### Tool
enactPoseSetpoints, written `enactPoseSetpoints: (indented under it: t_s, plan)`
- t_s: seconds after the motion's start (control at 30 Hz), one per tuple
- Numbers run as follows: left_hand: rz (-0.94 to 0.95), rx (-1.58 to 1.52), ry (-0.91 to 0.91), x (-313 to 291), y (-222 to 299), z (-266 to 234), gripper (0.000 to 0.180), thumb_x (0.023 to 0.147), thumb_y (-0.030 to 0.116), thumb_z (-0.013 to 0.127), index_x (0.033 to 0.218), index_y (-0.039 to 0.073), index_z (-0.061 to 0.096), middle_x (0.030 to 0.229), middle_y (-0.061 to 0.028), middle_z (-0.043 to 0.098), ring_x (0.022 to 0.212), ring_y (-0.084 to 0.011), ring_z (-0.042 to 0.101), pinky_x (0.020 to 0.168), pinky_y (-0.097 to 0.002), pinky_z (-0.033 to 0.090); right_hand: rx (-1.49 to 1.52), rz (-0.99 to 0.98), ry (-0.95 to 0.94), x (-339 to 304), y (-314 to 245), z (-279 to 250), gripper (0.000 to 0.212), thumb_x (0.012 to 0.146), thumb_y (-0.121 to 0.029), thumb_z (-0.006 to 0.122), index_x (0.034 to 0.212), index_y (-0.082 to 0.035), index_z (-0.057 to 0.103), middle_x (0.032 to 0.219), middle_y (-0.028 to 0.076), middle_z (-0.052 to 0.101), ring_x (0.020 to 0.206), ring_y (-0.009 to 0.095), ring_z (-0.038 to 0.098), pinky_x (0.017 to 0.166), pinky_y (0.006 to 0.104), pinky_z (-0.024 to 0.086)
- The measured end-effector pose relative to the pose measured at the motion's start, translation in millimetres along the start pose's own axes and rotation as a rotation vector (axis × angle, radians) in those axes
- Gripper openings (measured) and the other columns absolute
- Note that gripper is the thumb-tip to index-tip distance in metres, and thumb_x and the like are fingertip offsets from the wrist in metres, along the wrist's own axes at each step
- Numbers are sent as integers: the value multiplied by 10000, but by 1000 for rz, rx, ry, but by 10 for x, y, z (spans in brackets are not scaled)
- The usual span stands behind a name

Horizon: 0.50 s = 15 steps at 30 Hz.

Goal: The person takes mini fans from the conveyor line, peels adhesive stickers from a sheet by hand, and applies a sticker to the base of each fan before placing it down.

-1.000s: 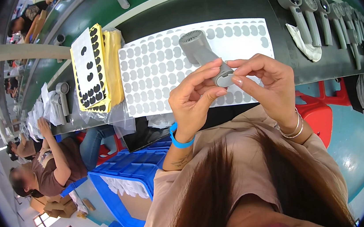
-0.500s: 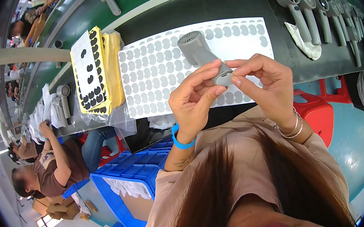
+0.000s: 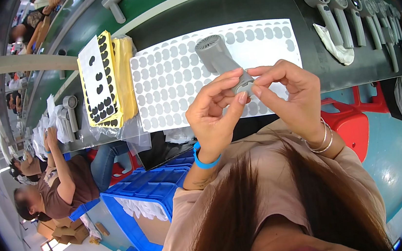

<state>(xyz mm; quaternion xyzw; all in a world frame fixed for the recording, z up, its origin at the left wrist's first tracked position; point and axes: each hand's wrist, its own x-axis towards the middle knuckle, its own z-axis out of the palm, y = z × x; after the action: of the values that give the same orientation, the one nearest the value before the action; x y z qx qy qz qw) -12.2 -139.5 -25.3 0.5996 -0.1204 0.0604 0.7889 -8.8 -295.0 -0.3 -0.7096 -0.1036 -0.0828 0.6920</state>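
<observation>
A grey handheld fan (image 3: 215,55) is held over the sticker sheet, its round grille facing up and away from me. My left hand (image 3: 216,106) is closed around the handle from the left, thumb at the handle's lower end. From the right, my right hand (image 3: 288,89) pinches at that same end with thumb and forefinger. A small grey piece, seemingly a sticker, lies at the handle's end between the fingertips; its edges are partly hidden. Beneath the fan, the white sheet (image 3: 159,98) bears rows of grey, notched oval stickers, with a bare strip at the upper right.
A stack of yellow-backed sheets with black stickers (image 3: 100,82) lies left of the white sheet. Several grey fans (image 3: 329,16) line the table's right side beside a white bag (image 3: 332,45). Blue crates (image 3: 140,195) and a red stool (image 3: 348,129) stand below. A co-worker (image 3: 60,184) sits at left.
The small grey piece now sits flatter against the handle's end, and my thumbs have shifted slightly upward. On the far green belt, a fan has moved left.
</observation>
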Motion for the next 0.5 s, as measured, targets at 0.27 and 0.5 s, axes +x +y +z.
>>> enactPoseSetpoints:
  t_s: [0.27, 0.5]
  plan:
    - [-65, -51, 42, 3, 72, 32, 248, 808, -117, 581, 1054, -84, 568, 1148, -219, 576, 898, -173, 629, 746, -282, 567, -34, -32, 5, -7, 4, 8, 56, 746, 11, 667, 788, 1, 631, 773, 91, 651, 900, 213, 659, 763, 283, 495]
    - [-23, 78, 57, -12, 113, 56, 229, 802, -118, 569, 1029, -93, 576, 1117, -213, 591, 888, -178, 637, 728, -289, 578, -55, -29, 1, -12, -5, 22, 50, 744, 11, 664, 775, -2, 627, 763, 89, 648, 894, 208, 661, 741, 280, 493]
